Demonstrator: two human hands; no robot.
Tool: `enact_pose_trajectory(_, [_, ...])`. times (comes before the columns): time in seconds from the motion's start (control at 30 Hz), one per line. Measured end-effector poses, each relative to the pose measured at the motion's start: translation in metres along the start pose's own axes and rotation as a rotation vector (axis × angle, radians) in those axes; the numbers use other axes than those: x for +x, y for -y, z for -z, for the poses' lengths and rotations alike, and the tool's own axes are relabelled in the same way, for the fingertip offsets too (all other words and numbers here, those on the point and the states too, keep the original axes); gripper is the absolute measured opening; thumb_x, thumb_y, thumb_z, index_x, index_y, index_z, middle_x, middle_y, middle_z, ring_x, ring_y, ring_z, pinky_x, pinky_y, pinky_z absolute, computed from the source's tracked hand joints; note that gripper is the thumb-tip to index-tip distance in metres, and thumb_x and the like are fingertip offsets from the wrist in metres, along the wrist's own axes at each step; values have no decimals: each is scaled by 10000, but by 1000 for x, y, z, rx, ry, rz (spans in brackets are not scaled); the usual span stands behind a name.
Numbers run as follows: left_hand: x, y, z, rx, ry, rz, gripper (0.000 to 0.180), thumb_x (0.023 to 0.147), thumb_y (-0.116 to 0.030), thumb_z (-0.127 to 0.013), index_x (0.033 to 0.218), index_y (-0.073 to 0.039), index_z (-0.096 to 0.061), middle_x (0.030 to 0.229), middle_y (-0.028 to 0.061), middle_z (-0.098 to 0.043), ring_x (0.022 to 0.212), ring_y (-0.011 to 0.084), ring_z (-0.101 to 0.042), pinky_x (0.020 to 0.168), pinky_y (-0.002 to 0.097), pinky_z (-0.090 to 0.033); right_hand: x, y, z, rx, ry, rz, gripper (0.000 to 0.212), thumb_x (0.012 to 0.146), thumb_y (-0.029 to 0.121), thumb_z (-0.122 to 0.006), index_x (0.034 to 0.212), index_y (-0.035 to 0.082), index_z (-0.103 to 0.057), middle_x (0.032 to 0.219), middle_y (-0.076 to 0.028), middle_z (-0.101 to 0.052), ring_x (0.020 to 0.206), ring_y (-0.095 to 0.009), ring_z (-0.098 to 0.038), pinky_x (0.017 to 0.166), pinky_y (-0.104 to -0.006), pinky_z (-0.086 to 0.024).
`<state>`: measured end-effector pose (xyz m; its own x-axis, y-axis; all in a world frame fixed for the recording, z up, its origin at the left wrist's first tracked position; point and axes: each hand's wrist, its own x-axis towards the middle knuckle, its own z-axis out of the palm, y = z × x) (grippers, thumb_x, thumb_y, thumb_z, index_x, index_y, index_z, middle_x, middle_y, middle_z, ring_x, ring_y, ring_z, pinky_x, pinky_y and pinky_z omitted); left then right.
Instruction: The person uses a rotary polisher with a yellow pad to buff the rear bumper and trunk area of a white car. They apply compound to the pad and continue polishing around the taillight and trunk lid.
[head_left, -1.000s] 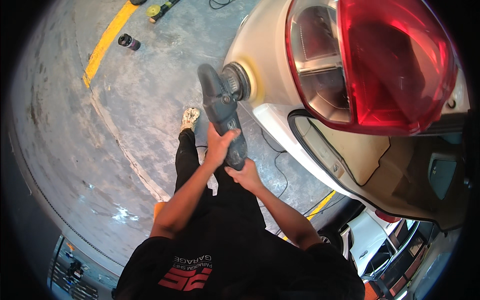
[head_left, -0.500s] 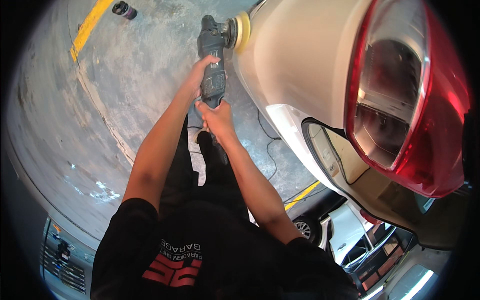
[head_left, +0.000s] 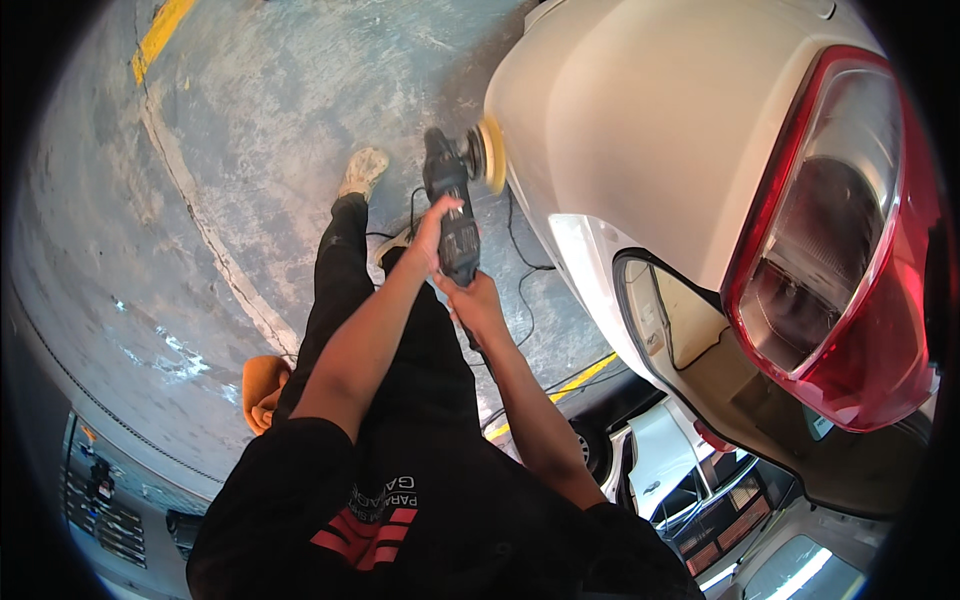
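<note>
Both my hands grip a dark car polisher (head_left: 457, 205). Its round yellow pad (head_left: 493, 155) stands on edge against, or very close to, the side of a pale beige car panel (head_left: 610, 120); I cannot tell whether it touches. My left hand (head_left: 432, 235) wraps the body of the tool just behind its head. Lower down, my right hand (head_left: 474, 303) closes round the rear of the handle. To the right, a red and clear tail light (head_left: 815, 240) is set in the car body beside an open door or boot gap.
A black cable (head_left: 525, 300) trails over the grey floor behind the polisher. An orange cloth (head_left: 262, 392) hangs beside my left hip. My shoe (head_left: 362, 172) stands left of the tool. Another white car (head_left: 665, 455) is at the lower right, and a tool rack (head_left: 105, 515) at lower left.
The polisher and both hands are lower in view and slightly to the right. My left leg and the orange cloth have come into sight; the dark bottle on the floor has left it.
</note>
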<state>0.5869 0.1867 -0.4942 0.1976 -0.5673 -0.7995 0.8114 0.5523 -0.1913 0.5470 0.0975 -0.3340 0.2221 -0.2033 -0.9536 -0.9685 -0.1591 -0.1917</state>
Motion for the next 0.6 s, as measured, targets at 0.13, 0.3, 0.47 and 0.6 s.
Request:
enact_pose_trajectory(0.13, [-9,38,4,-27,-17,-7,476,843,-427,-719,1060,-11,-637,915,158,-724,753,273,-732,692,397,-624,-15,-30,10,-32,9,-20,350,900,296,-844,979,26,-635,654,-11,-600,493,-103,-553,449,-289,-430])
enact_pose_trajectory(0.3, [-8,25,5,-35,66,-4,457,849,-399,-719,1074,-9,-640,928,151,-716,797,279,-735,729,393,-625,9,-59,2,-24,-50,168,438,862,319,-858,1050,-12,-642,672,-44,-638,477,-146,-581,441,-319,-463])
enact_pose_trajectory(0.47, [9,-46,-6,96,14,-246,442,849,-346,-711,1107,-1,-614,947,163,-715,826,280,-742,751,411,-634,39,1,-15,32,-48,274,380,853,242,-852,1035,-17,-641,692,-33,-639,508,-117,-573,472,-300,-460])
enact_pose_trajectory(0.6, [-19,-90,-46,365,82,-487,437,842,-294,-706,1136,7,-586,961,176,-710,856,274,-750,747,416,-641,67,12,-35,170,-46,384,432,833,254,-853,1083,-44,-665,782,-120,-715,633,-146,-687,579,-338,-544])
